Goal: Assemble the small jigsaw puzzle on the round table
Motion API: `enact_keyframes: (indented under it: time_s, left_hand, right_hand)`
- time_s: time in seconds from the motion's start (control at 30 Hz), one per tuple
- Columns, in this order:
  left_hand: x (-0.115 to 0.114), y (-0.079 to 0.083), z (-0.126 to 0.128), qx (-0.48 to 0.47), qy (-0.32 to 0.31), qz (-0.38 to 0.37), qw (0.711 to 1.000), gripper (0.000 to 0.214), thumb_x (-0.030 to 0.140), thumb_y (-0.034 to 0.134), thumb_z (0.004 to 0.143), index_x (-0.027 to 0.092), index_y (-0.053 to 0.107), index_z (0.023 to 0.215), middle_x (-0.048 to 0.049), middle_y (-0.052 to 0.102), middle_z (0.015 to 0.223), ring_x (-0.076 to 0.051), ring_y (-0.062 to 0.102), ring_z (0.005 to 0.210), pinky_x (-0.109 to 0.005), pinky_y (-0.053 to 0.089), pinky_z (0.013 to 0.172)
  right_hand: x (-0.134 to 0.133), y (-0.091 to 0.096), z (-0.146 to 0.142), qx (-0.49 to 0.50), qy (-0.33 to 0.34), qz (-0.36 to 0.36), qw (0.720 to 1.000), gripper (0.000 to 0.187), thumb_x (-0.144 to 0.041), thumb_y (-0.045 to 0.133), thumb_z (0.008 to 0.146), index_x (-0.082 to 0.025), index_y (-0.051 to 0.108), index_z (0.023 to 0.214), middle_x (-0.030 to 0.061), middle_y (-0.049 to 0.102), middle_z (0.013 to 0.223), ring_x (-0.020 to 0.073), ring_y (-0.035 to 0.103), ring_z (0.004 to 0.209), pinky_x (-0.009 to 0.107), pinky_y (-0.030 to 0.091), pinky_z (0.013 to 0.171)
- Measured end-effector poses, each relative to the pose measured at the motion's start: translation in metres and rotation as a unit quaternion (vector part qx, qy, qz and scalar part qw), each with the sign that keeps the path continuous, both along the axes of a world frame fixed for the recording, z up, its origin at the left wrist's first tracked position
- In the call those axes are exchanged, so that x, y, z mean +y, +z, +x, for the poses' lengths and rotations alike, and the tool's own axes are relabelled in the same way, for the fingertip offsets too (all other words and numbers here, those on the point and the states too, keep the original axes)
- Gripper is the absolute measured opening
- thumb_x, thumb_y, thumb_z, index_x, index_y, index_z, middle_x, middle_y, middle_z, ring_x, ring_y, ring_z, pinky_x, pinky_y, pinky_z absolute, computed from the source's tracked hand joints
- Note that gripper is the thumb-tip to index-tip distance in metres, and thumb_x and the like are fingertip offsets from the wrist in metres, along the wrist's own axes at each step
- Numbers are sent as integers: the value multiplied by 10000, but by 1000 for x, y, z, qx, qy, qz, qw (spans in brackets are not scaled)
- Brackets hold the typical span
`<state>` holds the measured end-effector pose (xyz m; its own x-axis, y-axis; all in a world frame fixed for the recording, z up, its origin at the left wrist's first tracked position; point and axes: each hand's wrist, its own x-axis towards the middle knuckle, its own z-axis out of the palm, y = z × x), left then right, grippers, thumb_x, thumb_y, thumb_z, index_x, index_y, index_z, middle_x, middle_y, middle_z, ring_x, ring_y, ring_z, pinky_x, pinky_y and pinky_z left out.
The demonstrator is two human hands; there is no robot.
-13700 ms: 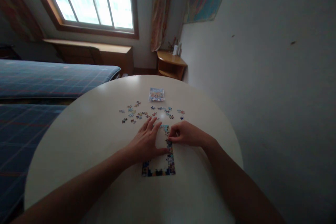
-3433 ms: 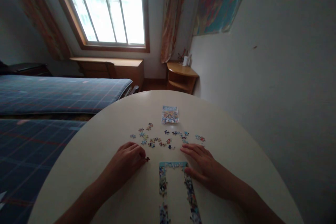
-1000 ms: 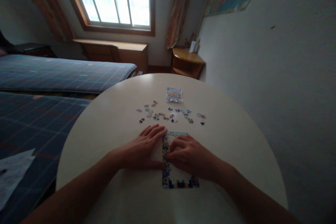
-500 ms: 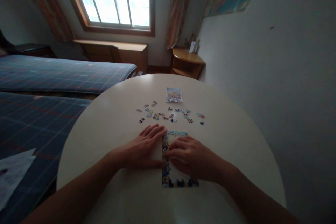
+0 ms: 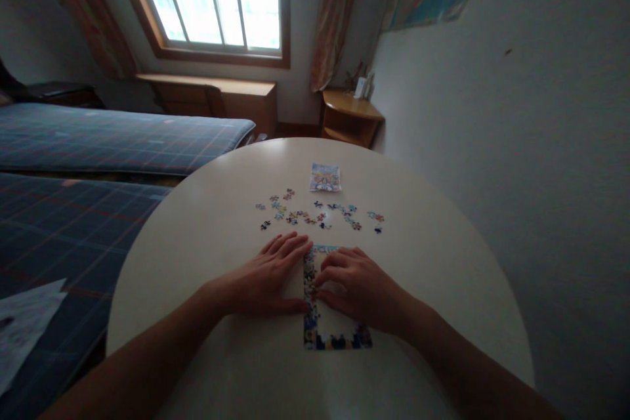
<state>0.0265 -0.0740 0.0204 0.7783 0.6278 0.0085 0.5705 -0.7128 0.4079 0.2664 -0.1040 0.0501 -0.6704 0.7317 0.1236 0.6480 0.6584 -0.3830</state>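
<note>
A partly assembled jigsaw puzzle (image 5: pixel 310 335) lies on the round white table before me, with pieces joined along its left, top and bottom sides and a pale middle. My left hand (image 5: pixel 268 275) rests flat with fingers spread, its fingertips and thumb touching the puzzle's left edge. Over the puzzle's right part is my right hand (image 5: pixel 361 285), thumb and forefinger drawn together at the inner side of the left strip. Whatever is between those fingertips is too small to make out. Loose puzzle pieces (image 5: pixel 298 216) are scattered beyond both hands.
A small printed picture (image 5: pixel 325 178) lies behind the loose pieces. The round table (image 5: pixel 418 236) has a curved edge. Plaid mattresses (image 5: pixel 123 138) stand to the left, with a paper sheet (image 5: pixel 29 315) on the nearer one. A wooden corner shelf (image 5: pixel 352 105) is behind the table.
My right hand's fingers have shifted slightly, with forefinger and thumb drawn back a little to the right and more of the puzzle's middle showing. My left hand stays in place.
</note>
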Motion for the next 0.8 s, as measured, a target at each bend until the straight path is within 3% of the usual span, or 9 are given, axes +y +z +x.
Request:
enact_keyframes:
  time_s: [0.5, 0.8]
  left_hand:
    - [0, -7, 0, 10, 7, 18, 1000, 914, 626, 564, 864, 230, 114, 1555, -109, 169, 1622, -323, 102, 1492, -501, 165, 1202]
    - [0, -4, 1, 15, 5, 24, 1000, 834, 635, 557, 869, 223, 237, 1520, -118, 197, 1612, -327, 125, 1488, -508, 171, 1199]
  right_hand:
    - [-6, -4, -10, 48, -71, -92, 992, 99, -146, 705, 807, -224, 720, 865, 24, 696, 979, 205, 606, 1007, 378, 401, 920]
    - [-6, -5, -9, 50, -95, -91, 990, 76, -192, 716, 799, -224, 720, 868, 28, 701, 995, 210, 612, 1027, 389, 394, 938]
